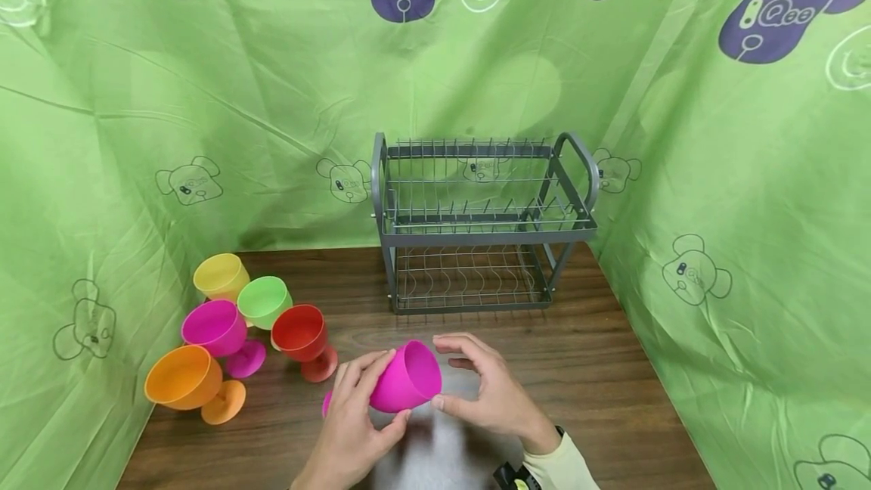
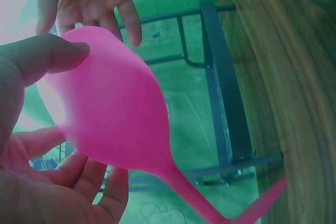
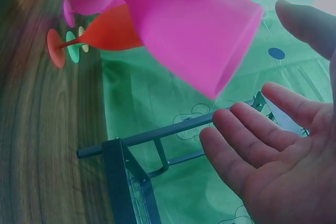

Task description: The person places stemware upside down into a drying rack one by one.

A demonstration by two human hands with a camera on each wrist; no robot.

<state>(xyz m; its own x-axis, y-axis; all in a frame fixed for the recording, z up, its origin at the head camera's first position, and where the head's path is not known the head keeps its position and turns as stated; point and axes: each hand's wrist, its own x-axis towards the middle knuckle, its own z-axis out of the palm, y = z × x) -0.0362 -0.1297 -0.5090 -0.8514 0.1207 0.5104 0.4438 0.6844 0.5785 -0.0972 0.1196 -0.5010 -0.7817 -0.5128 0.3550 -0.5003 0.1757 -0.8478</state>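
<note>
Forward of my right fingers (image 1: 463,342), bare desk (image 1: 585,331) gives open passage to the rack (image 1: 490,237). The rack's upper tier (image 1: 442,150) obstructs descent to its lower shelf (image 1: 469,308); access is from the front. On my left, five cups (image 1: 184,376) block the lane, the red cup (image 1: 299,331) nearest my left fingers (image 1: 374,375). Green curtain (image 1: 272,97) closes the rear and both sides.
</note>
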